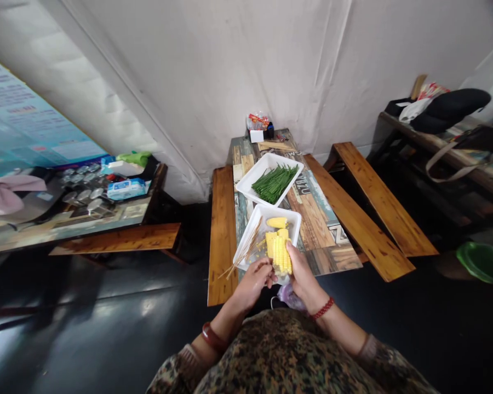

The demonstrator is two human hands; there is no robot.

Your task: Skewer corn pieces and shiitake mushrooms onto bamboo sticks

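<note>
A piece of yellow corn cob [282,256] is gripped along its right side by my right hand [302,273], above the near white tray. My left hand [252,282] is beside the cob's lower left, fingers curled and pressed together; what they hold, if anything, is hidden. More corn pieces [277,222] and loose kernels lie in the near white tray [294,216]. A bundle of thin wooden skewers [248,246] rests across its left side, the ends sticking out over the rim. Behind it, a second white tray [246,183] holds cut green chives [274,183].
Both trays stand on a wood-patterned table [328,260], with benches [222,235] along its sides. At its far end are a bagged packet [258,121] and a dark bottle. Side tables hold glasses, a wipes pack [126,189] and bags. A green basin [482,262] is at right.
</note>
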